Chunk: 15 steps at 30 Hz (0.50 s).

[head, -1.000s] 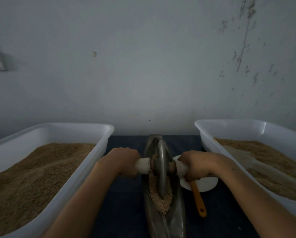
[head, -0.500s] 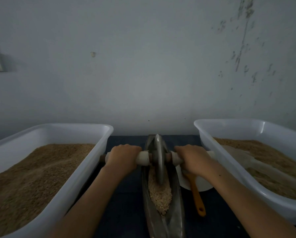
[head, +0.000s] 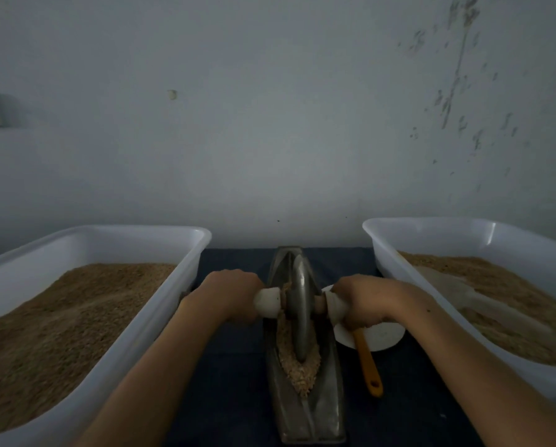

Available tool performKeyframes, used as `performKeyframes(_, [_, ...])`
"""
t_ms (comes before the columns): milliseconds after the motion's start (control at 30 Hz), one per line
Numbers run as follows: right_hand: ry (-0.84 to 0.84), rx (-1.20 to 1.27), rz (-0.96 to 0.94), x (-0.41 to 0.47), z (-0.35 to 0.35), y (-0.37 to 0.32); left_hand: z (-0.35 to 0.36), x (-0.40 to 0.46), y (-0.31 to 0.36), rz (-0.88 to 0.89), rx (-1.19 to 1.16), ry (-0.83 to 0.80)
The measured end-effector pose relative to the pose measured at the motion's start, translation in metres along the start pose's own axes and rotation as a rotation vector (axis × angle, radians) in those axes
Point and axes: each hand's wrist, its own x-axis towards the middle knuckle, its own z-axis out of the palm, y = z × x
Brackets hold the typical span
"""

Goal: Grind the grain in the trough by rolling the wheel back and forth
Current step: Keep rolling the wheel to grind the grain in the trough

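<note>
A narrow boat-shaped metal trough (head: 321, 411) runs away from me down the middle of the dark cloth. Coarse grain (head: 302, 369) lies in its channel. A thin metal wheel (head: 299, 311) stands upright in the grain on a cross axle with pale handles (head: 268, 302). My left hand (head: 228, 293) grips the left handle. My right hand (head: 363, 300) grips the right handle. The wheel sits around the trough's middle, slightly toward the far half.
A white tub (head: 170, 304) heaped with brown grain stands at the left. A second white tub (head: 399, 279) with grain and a pale scoop (head: 463, 295) stands at the right. A small white dish (head: 383, 335) holding an orange-handled tool (head: 368, 366) lies right of the trough. A wall rises close behind.
The wheel rolled away from me to the trough's far end, then came back toward me to the middle. Both hands kept their grip on the handles.
</note>
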Motion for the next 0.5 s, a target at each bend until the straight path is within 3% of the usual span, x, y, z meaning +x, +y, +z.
performKeyframes(200, [0.368, -0.152, 0.001, 0.008, 0.010, -0.005, 0.009, 0.003, 0.004, -0.053, 0.019, 0.320])
performKeyframes(333, [0.561, -0.197, -0.021, 0.011, 0.020, -0.008, 0.016, 0.003, 0.005, -0.085, 0.002, 0.399])
performKeyframes(500, [0.385, -0.183, -0.003, 0.008, 0.010, -0.006, 0.011, 0.001, 0.005, -0.056, 0.037, 0.337])
